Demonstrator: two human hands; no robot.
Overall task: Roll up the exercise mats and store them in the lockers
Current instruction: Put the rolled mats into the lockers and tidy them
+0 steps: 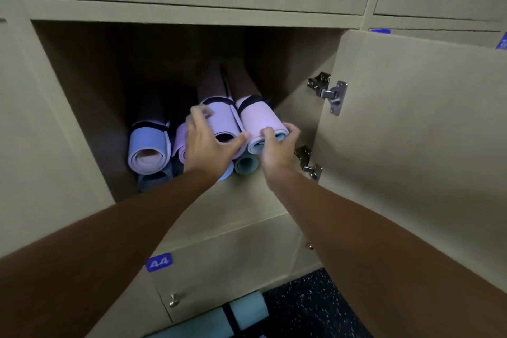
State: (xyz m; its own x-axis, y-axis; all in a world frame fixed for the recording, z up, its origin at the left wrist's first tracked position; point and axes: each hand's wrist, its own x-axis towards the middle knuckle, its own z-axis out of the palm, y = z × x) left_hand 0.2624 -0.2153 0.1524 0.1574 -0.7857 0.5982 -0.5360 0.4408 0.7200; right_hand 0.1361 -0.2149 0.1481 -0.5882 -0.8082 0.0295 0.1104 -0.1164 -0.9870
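An open locker (247, 197) holds several rolled exercise mats stacked end-on. My right hand (277, 148) grips the front end of a pink rolled mat (258, 121) at the top right of the stack. Spread over the end of the pink mat (222, 118) beside it, my left hand (208, 143) has its thumb at the roll's edge. A lilac roll (149, 145) lies at the left. Teal (245, 163) and grey (153, 180) rolls lie underneath. Black straps bind the rolls.
The locker door (411, 132) stands open to the right, with two metal hinges (329, 92). Below is a closed locker labelled 44 (159, 262) with a small knob (173, 299). A teal strapped rolled mat (219, 318) lies on the dark speckled floor (301, 304).
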